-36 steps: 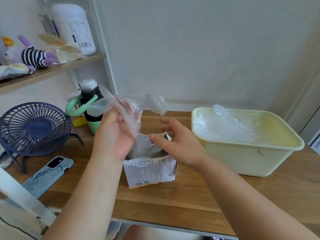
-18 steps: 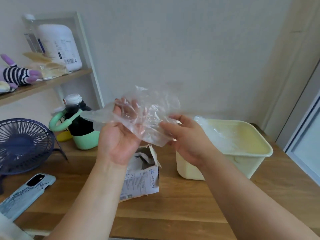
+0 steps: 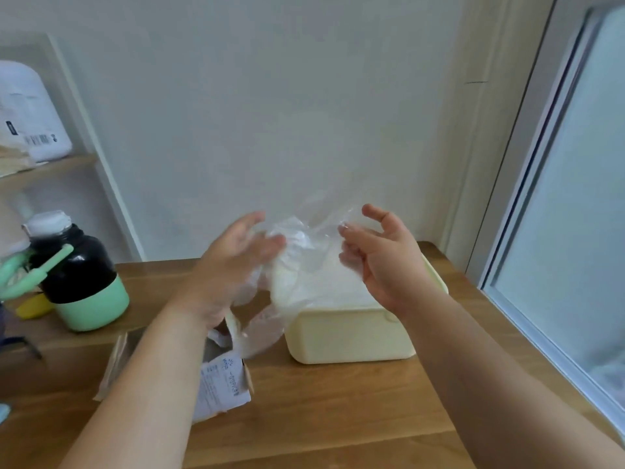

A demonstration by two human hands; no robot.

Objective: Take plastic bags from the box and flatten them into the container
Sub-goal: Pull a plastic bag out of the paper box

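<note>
Fingers point(image 3: 353, 233) of right hand point(image 3: 385, 262) curl, pinching clear plastic bag point(image 3: 304, 265); left hand point(image 3: 233, 265) fingers straightish against bag, grip blurred, I cannot tell. Bag above cream container point(image 3: 348, 336).

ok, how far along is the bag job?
Mid-cycle. Done: one plastic bag is out of the box. In hand: left hand and right hand hold it over the container, crumpled. Left: flatten it in; box seems to hold more. Container contents are hidden behind the bag.
</note>
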